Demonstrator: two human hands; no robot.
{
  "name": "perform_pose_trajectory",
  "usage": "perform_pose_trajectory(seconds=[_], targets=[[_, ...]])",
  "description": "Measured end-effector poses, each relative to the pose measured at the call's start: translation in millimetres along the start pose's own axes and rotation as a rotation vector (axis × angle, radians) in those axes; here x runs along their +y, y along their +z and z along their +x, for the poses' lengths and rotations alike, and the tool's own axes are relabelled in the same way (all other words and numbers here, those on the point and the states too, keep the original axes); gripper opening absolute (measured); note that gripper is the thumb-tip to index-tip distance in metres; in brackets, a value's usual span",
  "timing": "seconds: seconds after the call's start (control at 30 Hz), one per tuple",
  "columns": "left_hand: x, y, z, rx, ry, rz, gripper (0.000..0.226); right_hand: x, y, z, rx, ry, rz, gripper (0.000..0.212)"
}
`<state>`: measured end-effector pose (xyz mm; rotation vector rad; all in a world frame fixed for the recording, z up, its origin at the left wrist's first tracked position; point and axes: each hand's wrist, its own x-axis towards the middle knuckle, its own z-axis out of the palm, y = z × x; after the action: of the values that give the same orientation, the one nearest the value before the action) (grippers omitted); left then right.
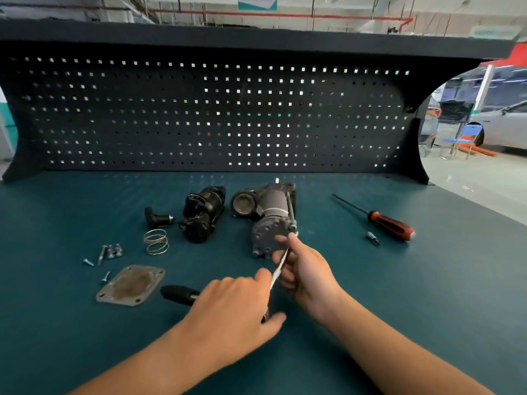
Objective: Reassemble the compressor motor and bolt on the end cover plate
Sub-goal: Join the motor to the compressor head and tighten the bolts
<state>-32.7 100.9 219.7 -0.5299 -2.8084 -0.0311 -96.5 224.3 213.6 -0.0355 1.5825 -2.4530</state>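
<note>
Head view down onto a teal worktop backed by a dark pegboard. Near the middle, lying on its side, the grey compressor motor, round end face with small holes turned toward the camera. Just left of it, apart, a black cylindrical unit, then a small black elbow fitting and, nearer, a coiled wire spring. Farther left, a loose cluster of bolts, with two single screws close by. End cover plate flat on the worktop at front left, off the motor, stained in the centre, holes at its corners.

Right hand just in front of the motor's end face, fingers curled round a thin silver rod and pinching it. Rod slanted, upper tip at the motor's near right corner, contact there too blurred to judge. Left hand palm down, lower and to the left, covering the inner end of a black handle on the worktop. Forefinger tip reaching the rod's lower end, thumb spread out to the right. Grip on handle or rod impossible to tell from this angle.

Well to the right of the motor, a red-and-black screwdriver flat on the worktop, a small loose bit just beside its handle. Beyond the worktop's right edge, a blue chair and part of a pale car.
</note>
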Motion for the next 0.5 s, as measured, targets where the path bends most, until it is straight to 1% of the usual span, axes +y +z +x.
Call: perform_pose_trajectory(seconds=[0.07,0.13,0.37,0.5], targets=[[-1.0,-0.4,-1.1,-0.090,-0.003,-0.147,0.041,-0.8,-1.8,1.3,-0.006,-0.017,-0.028,0.027],[-0.8,-0.6,-2.9,-0.138,-0.008,-0.235,0.047,-0.7,-3.4,1.4,-0.021,-0.021,-0.069,0.028],[-4.0,6.2,0.1,-0.142,-0.028,-0.374,0.054,-1.1,-6.3,5.9,-0.023,-0.038,-0.106,0.029],[-4.0,9.5,1.5,-0.151,-0.026,-0.494,0.056,0.0,-8.2,6.3,-0.008,-0.035,-0.121,0.029]])
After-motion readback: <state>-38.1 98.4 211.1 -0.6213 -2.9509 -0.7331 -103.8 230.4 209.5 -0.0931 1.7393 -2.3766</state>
